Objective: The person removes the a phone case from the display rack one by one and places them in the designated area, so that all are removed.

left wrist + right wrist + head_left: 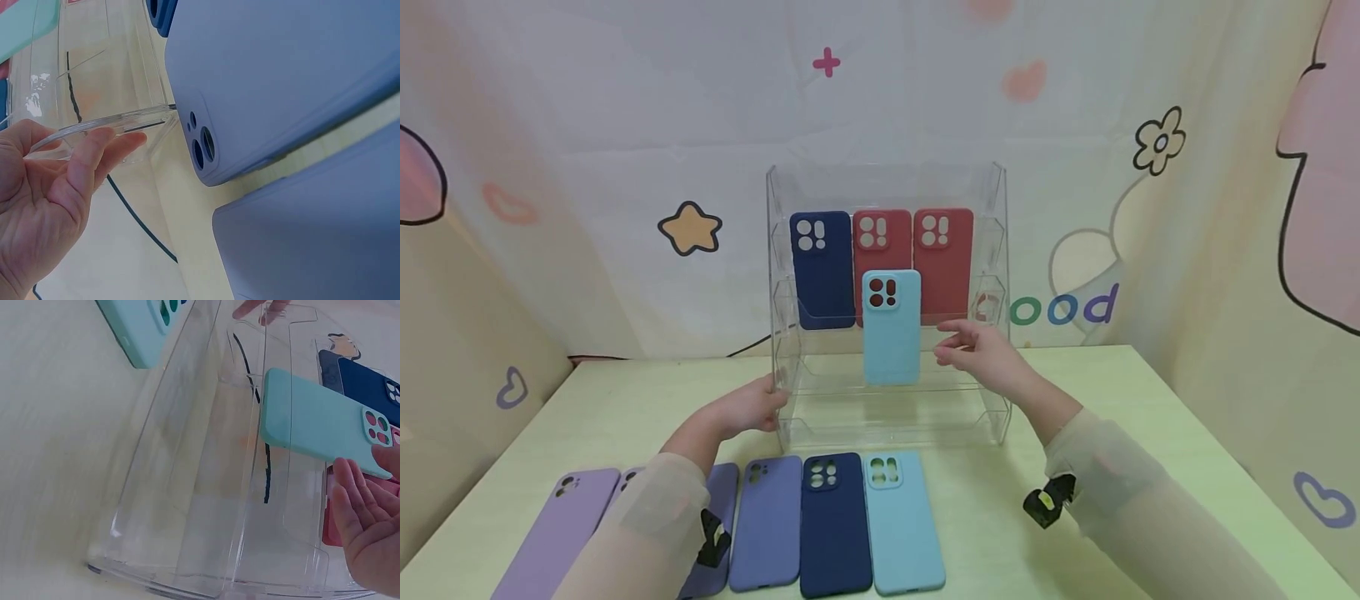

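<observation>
A clear tiered display rack (891,433) stands on the table. My left hand (752,406) grips its left side edge, thumb on one face and fingers on the other in the left wrist view (56,187). A light-blue phone case (892,342) stands upright on a middle tier of the rack, its camera cutouts at the top. My right hand (973,354) hovers just right of that case with relaxed fingers, a small gap between them in the head view. Behind, on a higher tier, stand a navy phone case (823,279) and two red phone cases (943,275).
Along the table's front lie a light-blue case (904,525), a navy case (837,533), a purple case (766,533) and a lilac case (561,525), among others partly under my left sleeve. A printed cloth (602,208) hangs behind the rack.
</observation>
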Available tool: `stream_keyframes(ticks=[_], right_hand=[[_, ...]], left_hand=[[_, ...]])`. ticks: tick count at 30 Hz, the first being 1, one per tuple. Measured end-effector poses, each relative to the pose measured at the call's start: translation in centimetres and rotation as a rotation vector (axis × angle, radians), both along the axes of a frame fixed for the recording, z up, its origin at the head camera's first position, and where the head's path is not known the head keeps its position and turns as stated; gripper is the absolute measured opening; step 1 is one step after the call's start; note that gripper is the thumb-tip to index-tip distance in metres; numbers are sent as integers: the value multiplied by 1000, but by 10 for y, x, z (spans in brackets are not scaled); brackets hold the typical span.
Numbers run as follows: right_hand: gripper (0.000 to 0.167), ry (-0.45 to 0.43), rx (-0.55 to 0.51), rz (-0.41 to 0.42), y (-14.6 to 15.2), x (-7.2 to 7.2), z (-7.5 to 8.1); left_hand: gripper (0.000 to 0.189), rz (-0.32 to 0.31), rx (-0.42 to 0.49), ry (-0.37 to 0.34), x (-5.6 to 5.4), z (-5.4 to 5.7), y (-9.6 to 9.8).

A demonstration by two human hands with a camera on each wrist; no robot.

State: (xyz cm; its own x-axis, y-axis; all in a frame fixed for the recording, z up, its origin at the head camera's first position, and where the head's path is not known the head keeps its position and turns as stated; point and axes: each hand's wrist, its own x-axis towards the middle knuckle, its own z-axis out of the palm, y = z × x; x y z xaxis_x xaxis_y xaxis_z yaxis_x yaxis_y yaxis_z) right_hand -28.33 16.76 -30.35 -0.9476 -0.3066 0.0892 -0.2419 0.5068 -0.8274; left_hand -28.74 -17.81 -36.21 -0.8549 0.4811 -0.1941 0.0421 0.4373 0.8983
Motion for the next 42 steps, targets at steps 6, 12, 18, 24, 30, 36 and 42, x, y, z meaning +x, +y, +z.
stream_keyframes(ticks=[6,12,18,24,30,36,42], right_hand=[[48,77,-44,-68,-4,-10,2],[50,138,-138,-97,-12,-17,1],[54,117,-185,-137,-20,-21,3],[53,105,-204,-101,-26,-24,6],[47,112,-186,-130,-29,-26,5],[41,88,-130,-144,-30,-27,-1],[37,101,-60,-140,-30,-30,-11]], left_hand=[[52,-1,2,-6,-1,-1,0],[56,-10,-1,-2,-3,-1,2],[58,-13,-2,-2,-1,0,4],[59,1,-9,-5,0,1,3],[58,-3,-1,-3,0,0,1],[60,7,1,-8,0,-1,1],[63,15,-7,3,2,-2,0]])
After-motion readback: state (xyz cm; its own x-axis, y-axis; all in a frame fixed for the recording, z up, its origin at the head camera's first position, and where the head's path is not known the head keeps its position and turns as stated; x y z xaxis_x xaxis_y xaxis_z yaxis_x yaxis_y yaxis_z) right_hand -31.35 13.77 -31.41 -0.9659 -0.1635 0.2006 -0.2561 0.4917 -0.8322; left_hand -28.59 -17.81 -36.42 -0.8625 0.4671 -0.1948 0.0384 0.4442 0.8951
